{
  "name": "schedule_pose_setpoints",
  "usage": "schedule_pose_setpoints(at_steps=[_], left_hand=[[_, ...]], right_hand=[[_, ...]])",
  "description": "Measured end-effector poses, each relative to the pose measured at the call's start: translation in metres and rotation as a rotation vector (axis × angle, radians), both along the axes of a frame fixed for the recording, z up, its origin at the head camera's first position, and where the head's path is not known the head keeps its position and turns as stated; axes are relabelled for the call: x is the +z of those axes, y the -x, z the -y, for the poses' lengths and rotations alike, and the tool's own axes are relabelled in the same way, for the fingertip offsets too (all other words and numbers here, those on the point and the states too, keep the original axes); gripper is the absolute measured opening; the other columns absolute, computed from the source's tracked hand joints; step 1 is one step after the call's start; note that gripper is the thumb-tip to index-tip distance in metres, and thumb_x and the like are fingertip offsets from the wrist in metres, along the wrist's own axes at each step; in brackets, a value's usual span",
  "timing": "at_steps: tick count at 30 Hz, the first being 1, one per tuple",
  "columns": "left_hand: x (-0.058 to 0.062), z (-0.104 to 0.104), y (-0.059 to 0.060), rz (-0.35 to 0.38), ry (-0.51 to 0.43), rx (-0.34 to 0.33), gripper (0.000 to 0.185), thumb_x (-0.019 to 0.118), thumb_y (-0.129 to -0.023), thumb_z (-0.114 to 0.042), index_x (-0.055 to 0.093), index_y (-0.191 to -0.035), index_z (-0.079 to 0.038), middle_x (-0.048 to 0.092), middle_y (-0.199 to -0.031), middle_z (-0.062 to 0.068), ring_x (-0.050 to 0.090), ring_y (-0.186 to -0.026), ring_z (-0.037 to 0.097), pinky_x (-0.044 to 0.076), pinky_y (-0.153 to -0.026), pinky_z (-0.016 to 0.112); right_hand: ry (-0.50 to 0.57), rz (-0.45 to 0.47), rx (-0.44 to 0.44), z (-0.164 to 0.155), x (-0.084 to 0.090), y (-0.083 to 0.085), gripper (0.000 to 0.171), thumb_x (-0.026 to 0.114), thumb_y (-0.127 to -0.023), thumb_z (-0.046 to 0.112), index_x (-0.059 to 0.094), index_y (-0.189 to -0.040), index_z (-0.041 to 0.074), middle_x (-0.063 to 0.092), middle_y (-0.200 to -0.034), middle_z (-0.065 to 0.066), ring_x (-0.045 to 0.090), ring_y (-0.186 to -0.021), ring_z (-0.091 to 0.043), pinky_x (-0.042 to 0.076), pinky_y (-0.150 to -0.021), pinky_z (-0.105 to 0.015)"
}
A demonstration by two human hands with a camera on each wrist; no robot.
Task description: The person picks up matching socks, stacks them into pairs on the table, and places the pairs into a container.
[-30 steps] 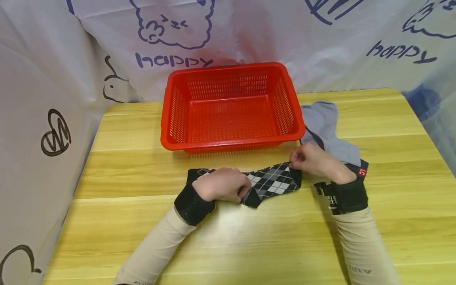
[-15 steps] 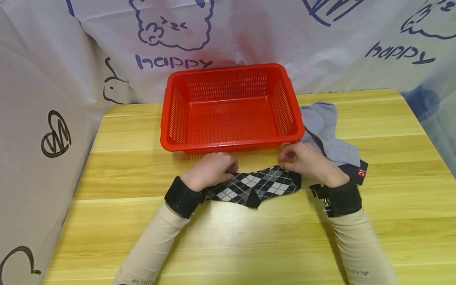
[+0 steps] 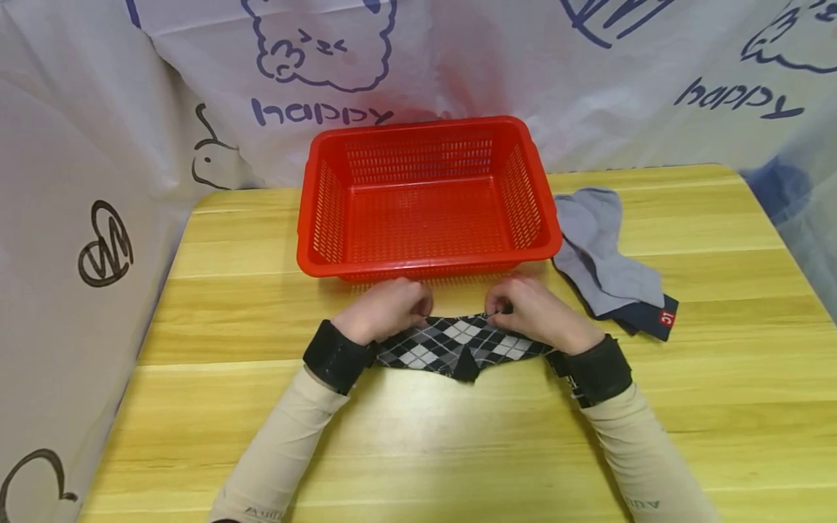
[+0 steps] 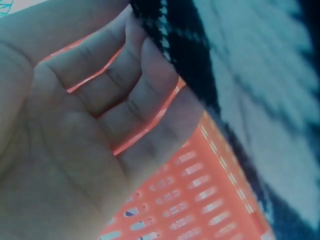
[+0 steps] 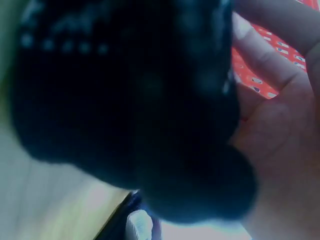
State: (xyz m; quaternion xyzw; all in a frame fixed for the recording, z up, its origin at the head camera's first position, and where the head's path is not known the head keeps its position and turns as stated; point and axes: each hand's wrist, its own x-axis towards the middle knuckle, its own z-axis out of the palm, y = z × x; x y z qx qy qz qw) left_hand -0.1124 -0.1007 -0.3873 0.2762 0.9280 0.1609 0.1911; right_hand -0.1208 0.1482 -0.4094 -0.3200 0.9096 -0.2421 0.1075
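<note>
A black, grey and white argyle sock (image 3: pixel 463 333) lies sideways on the table in front of the basket, its black heel patch pointing toward me. My left hand (image 3: pixel 386 309) pinches the sock's far edge, left of the heel. On the other side, my right hand (image 3: pixel 539 312) pinches the same edge with thumb and index finger. Both ends of the sock are covered by the hands in the head view. The checked knit (image 4: pixel 260 65) fills the upper right of the left wrist view. Close to the right wrist camera hangs the black sock end (image 5: pixel 125 115), blurred.
Just beyond the hands stands a red plastic basket (image 3: pixel 428 265) with nothing in it. Grey socks (image 3: pixel 604 250) lie at its right, over a dark navy sock (image 3: pixel 654 319) with a red label. A white cloth with drawings (image 3: pixel 458 65) hangs behind the wooden table (image 3: pixel 458 450).
My left hand has shifted from the sock's middle to its far edge, farther left. My right hand has slid left along the edge from the sock's right end. The sock has barely moved.
</note>
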Motion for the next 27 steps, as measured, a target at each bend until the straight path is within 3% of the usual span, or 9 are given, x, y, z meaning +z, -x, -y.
schedule_pose_setpoints(at_steps=[11, 18, 22, 25, 27], left_hand=[[0.001, 0.003, -0.001, 0.0, -0.012, 0.006, 0.014, 0.063, -0.092, -0.004, 0.061, -0.082, -0.013, 0.053, -0.074, -0.001, 0.052, -0.072, 0.014, 0.042, -0.066, 0.025], [0.002, -0.001, -0.003, -0.017, -0.003, -0.013, 0.007, 0.071, -0.087, -0.008, 0.065, -0.09, -0.011, 0.06, -0.08, 0.0, 0.055, -0.075, 0.015, 0.045, -0.07, 0.026], [0.008, -0.006, -0.006, 0.049, 0.034, -0.046, 0.018, 0.081, -0.08, -0.015, 0.065, -0.089, -0.013, 0.059, -0.079, -0.002, 0.054, -0.073, 0.014, 0.044, -0.068, 0.026], [0.012, -0.01, -0.01, 0.143, 0.104, -0.055, 0.027, 0.086, -0.074, -0.022, 0.06, -0.08, -0.017, 0.055, -0.075, -0.004, 0.052, -0.07, 0.013, 0.041, -0.064, 0.025], [0.012, -0.013, -0.014, 0.168, 0.168, -0.061, 0.032, 0.088, -0.07, -0.026, 0.058, -0.075, -0.018, 0.055, -0.072, -0.006, 0.051, -0.069, 0.013, 0.04, -0.062, 0.026]], right_hand=[[-0.024, 0.08, -0.068, 0.001, 0.001, 0.001, 0.007, 0.07, -0.084, 0.006, 0.068, -0.081, 0.012, 0.063, -0.075, 0.002, 0.055, -0.072, -0.012, 0.045, -0.071, -0.029], [-0.029, 0.061, -0.081, 0.005, 0.005, -0.002, 0.008, 0.075, -0.081, 0.007, 0.068, -0.085, 0.01, 0.066, -0.08, 0.0, 0.059, -0.076, -0.014, 0.048, -0.075, -0.033], [-0.022, 0.068, -0.05, 0.011, 0.012, -0.008, 0.014, 0.079, -0.079, 0.013, 0.066, -0.083, 0.012, 0.062, -0.074, 0.002, 0.056, -0.072, -0.012, 0.046, -0.07, -0.03], [-0.045, 0.142, 0.0, 0.018, 0.019, -0.016, 0.02, 0.081, -0.08, 0.024, 0.062, -0.077, 0.017, 0.055, -0.067, 0.005, 0.051, -0.063, -0.008, 0.041, -0.062, -0.024], [-0.087, 0.187, 0.031, 0.024, 0.023, -0.024, 0.025, 0.082, -0.078, 0.032, 0.06, -0.073, 0.02, 0.053, -0.063, 0.007, 0.05, -0.06, -0.007, 0.039, -0.06, -0.023]])
